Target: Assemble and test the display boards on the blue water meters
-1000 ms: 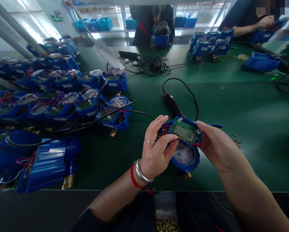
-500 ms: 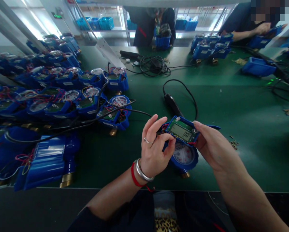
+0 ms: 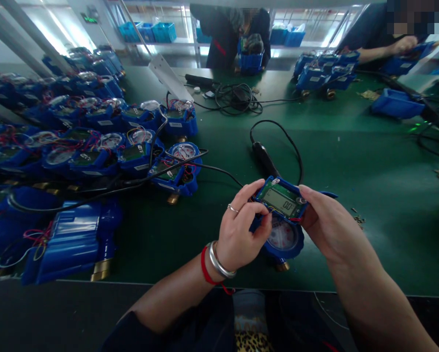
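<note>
In front of me is a blue water meter [image 3: 283, 242] with a round dial and a brass fitting. Above its dial a circuit board with a lit display [image 3: 280, 201] sits tilted in a blue case; the digits look like 0.0. My right hand [image 3: 327, 227] grips the case at its right side, thumb on the top corner. Thumb and index finger of my left hand [image 3: 243, 227] are pinched together at thin wires [image 3: 273, 210] along the board's lower left edge. Another finger rests on the case's upper left. The hands partly cover the meter body.
Rows of open blue meters [image 3: 131, 151] with loose wires fill the left. A black-handled tool [image 3: 264, 159] with a cord lies behind the meter. Small screws [image 3: 359, 220] are scattered to the right. Across the green table [image 3: 219, 244], two people handle meters near a blue bin [image 3: 397, 103].
My left hand's raised fingers have come down onto the upper left of the display case. The pinch at the wires and the right hand's grip stay; the view has shifted slightly.
</note>
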A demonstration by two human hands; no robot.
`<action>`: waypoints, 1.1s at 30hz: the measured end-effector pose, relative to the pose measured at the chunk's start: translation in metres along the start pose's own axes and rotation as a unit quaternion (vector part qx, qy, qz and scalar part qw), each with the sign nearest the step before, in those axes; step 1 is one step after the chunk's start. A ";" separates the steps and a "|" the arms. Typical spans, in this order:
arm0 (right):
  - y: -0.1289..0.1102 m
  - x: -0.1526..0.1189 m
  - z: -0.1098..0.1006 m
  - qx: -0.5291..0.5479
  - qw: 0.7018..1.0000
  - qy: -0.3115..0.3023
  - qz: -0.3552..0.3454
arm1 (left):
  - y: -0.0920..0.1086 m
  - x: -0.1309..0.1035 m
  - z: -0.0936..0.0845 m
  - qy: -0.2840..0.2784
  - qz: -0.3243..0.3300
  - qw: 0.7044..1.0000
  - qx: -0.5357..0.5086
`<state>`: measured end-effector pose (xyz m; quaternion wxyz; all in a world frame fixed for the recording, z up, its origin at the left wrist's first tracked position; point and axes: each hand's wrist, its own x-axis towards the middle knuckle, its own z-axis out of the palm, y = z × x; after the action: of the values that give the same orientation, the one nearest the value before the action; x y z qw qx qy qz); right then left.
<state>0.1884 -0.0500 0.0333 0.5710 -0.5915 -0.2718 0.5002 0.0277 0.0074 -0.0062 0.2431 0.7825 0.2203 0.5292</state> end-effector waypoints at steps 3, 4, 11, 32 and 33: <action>0.000 -0.002 -0.006 -0.064 0.998 -0.028 -0.008 | 0.000 -0.001 0.001 -0.001 0.000 1.000 -0.004; 0.000 -0.002 -0.007 -0.087 0.995 -0.041 -0.010 | 0.000 -0.002 0.001 0.000 0.003 1.000 -0.007; 0.001 -0.002 -0.009 -0.167 0.983 -0.063 -0.040 | 0.001 -0.001 0.001 -0.002 0.011 1.000 -0.007; -0.002 -0.003 -0.003 -0.209 0.977 -0.047 -0.015 | 0.002 0.002 0.000 -0.005 0.007 0.999 -0.034; -0.002 -0.003 -0.003 -0.214 0.976 -0.047 -0.014 | 0.001 0.002 0.000 -0.007 0.007 0.999 -0.035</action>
<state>0.1909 -0.0537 0.0356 0.4245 -0.6723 -0.4071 0.4495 0.0290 0.0076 -0.0038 0.2680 0.7786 0.1940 0.5332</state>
